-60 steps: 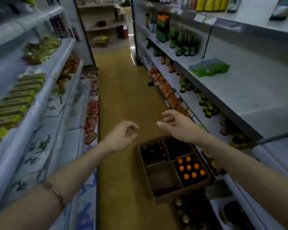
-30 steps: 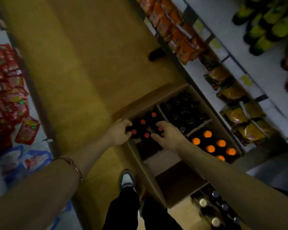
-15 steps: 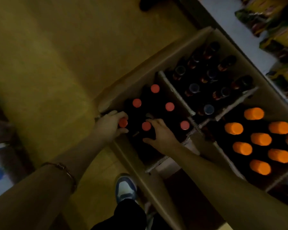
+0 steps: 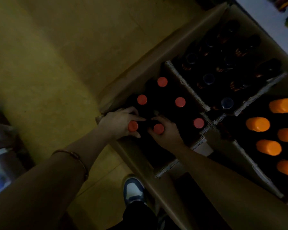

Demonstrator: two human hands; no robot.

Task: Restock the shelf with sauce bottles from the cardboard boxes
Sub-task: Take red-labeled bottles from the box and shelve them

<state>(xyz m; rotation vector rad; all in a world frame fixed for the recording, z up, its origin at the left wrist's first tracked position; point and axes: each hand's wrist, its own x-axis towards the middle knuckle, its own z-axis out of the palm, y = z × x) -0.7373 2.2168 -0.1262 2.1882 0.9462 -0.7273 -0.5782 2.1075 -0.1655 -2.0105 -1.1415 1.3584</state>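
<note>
Both hands reach down into the near-left compartment of the cardboard box (image 4: 136, 165); the left hand (image 4: 118, 122) grips one red-capped bottle (image 4: 132, 126), the right hand (image 4: 165, 130) its neighbour (image 4: 158, 128); both stand upright, so they should lift straight up.

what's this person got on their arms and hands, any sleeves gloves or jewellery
Both forearms are bare, with no sleeves in view and no gloves on the left hand or the right hand. The only thing worn is a thin metal bangle with a small clasp round the left wrist. No rings or watch show.
</note>
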